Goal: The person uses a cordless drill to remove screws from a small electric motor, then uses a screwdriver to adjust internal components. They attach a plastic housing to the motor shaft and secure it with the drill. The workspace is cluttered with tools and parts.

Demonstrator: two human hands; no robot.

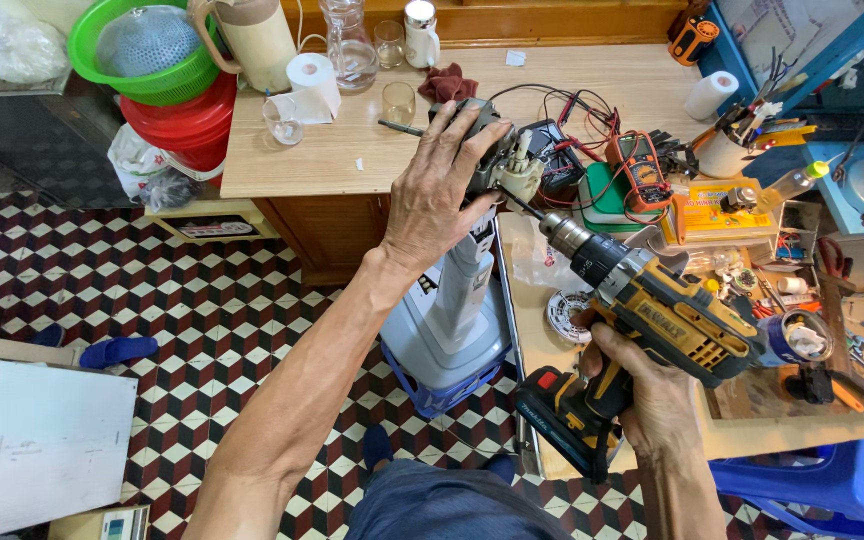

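The right hand (642, 395) is clenched around the grip of a yellow cordless drill (642, 310), aiming its bit at the fan motor (497, 160). The left hand (432, 195) clamps fingers (462, 135) over that motor, steadying it atop the grey fan stand (457, 310) beside the desk (352, 150).

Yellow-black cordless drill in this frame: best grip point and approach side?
Grip the drill by its pistol handle, between body and battery, coming from below and behind, as the right hand does. The handle hangs down from the body, while the chuck end points up-left toward the motor head under the left hand, so the front should stay clear.
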